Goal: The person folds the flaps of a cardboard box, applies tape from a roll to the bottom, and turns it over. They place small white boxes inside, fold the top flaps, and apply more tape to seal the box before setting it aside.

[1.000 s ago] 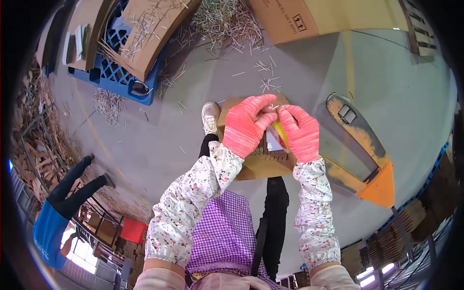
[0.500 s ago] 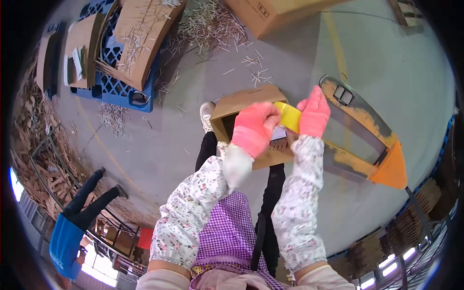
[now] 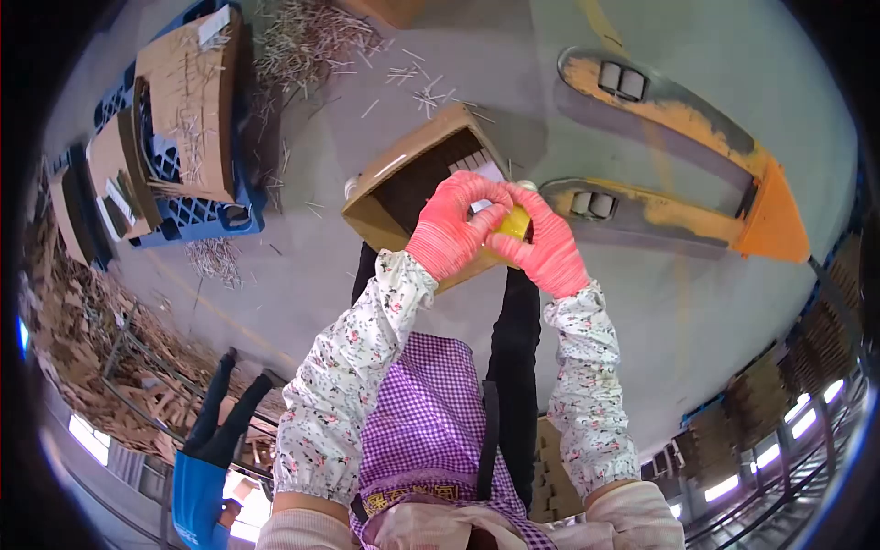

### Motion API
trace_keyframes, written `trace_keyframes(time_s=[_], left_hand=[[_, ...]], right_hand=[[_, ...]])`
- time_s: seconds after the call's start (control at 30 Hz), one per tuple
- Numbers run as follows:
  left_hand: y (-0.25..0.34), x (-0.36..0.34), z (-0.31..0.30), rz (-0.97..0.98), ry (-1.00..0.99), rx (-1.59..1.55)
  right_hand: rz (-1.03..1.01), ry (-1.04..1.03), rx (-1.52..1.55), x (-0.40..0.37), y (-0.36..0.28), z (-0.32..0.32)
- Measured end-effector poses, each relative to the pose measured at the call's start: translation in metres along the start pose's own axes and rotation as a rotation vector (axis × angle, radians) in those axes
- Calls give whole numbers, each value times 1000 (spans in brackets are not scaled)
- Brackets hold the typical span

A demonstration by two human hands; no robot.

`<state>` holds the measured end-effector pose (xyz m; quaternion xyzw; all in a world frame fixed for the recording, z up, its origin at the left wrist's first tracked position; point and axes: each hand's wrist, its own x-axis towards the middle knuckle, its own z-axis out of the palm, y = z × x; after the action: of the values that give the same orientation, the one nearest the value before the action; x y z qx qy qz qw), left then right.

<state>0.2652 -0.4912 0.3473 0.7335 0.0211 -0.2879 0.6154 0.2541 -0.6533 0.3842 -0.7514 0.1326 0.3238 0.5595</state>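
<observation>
My left hand, in a pink glove, is closed at the left side of a yellow tape roll. From the right, my right hand, gloved the same way, has its fingers wrapped round the roll. Both hands are over the right part of an open cardboard box. Inside the box a pale item with dark slots shows in part; my left hand covers some of the opening.
An orange pallet jack lies to the right. Blue pallets with cardboard stand at the upper left, beside scattered thin sticks. A person in a blue top is at the lower left.
My hands have come together around the yellow roll; the right fingers, upright before, now wrap round it. The view has shifted, so the box and pallet jack appear higher.
</observation>
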Motion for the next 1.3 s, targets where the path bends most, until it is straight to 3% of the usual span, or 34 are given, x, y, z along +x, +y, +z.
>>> trace_keyframes(time_s=[0.1, 0.13, 0.23, 0.3, 0.37, 0.4, 0.43, 0.47, 0.5, 0.57, 0.63, 0.73, 0.83, 0.97, 1.0, 1.13, 1.23, 1.3], left_hand=[[11, 5, 14, -205, -33, -270], [11, 7, 19, -204, 5, -197], [7, 18, 40, -271, 38, 86], [-7, 35, 45, -330, 132, 157], [-21, 49, 53, -248, 210, 549], [-46, 61, 39, -56, 320, 616], [-82, 71, 9, 130, 440, 670], [-118, 79, -27, 129, 467, 642], [-94, 83, -39, 151, 515, 581], [-39, 71, -39, 12, 404, 631], [-43, 48, -34, 131, 275, 725], [-50, 10, -19, 12, 189, 616], [-62, -32, 2, -46, 163, 492], [-60, -78, 39, -310, 147, 393], [-57, -85, 44, -337, 121, 428], [-41, -106, 50, -407, 154, 415], [-36, -121, 38, -405, 177, 372], [-32, -129, 22, -410, 190, 330]], right_hand=[[-10, 113, -56, -6, 30, -14], [98, 173, -33, -10, 34, -18], [-82, 221, -91, -18, 46, -27], [-82, 204, -53, -27, 37, -26], [-118, 213, -35, -36, 32, -28], [-11, 215, 139, -50, 21, -40], [-35, 258, 133, -64, 20, -53], [-60, 305, 123, -76, 25, -70], [-67, 374, 113, -89, 32, -85], [141, 600, 137, -88, 79, -108], [135, 609, -130, -71, 151, -131], [256, 627, -232, -45, 247, -151], [210, 582, -422, -17, 258, -158], [163, 398, -447, 35, 235, -147], [184, 298, -565, 50, 222, -145], [119, 169, -570, 97, 136, -136], [-70, 177, -552, 112, 52, -121], [-413, 263, -615, 125, -13, -105]])
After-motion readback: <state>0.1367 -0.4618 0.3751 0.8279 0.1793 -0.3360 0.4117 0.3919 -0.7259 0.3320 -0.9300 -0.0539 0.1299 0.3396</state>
